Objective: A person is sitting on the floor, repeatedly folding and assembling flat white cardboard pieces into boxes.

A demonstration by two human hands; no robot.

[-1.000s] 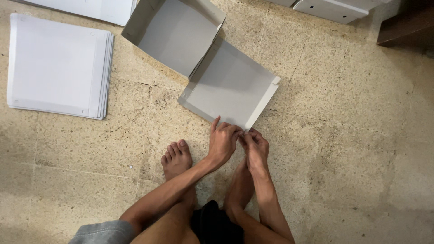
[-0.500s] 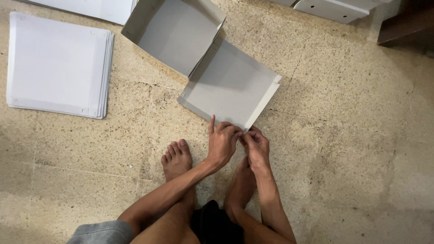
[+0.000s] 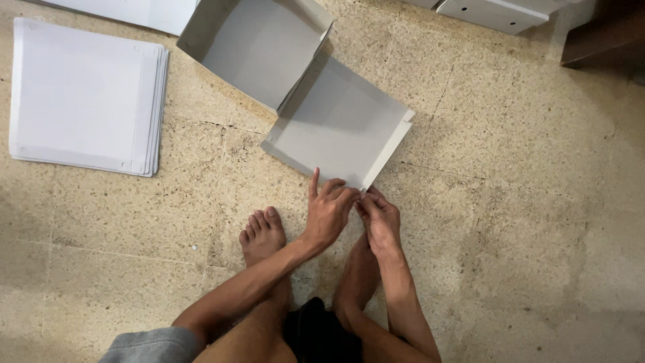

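Note:
A grey cardboard box (image 3: 336, 121), partly folded with its flaps raised, lies open on the speckled floor in front of me. My left hand (image 3: 329, 212) and my right hand (image 3: 379, 218) meet at the box's near corner. Both pinch the edge of the near flap there, my left forefinger pointing up along the wall. My two bare feet (image 3: 263, 235) rest on the floor just below the hands.
A stack of flat white cardboard sheets (image 3: 84, 97) lies at the left. More sheets (image 3: 127, 10) sit at the top left edge. Folded white boxes (image 3: 500, 10) stand at the top right, beside a dark wooden piece (image 3: 601, 37).
My left forefinger has lifted and straightened along the box wall. Both hands stay at the same corner; the box has barely moved.

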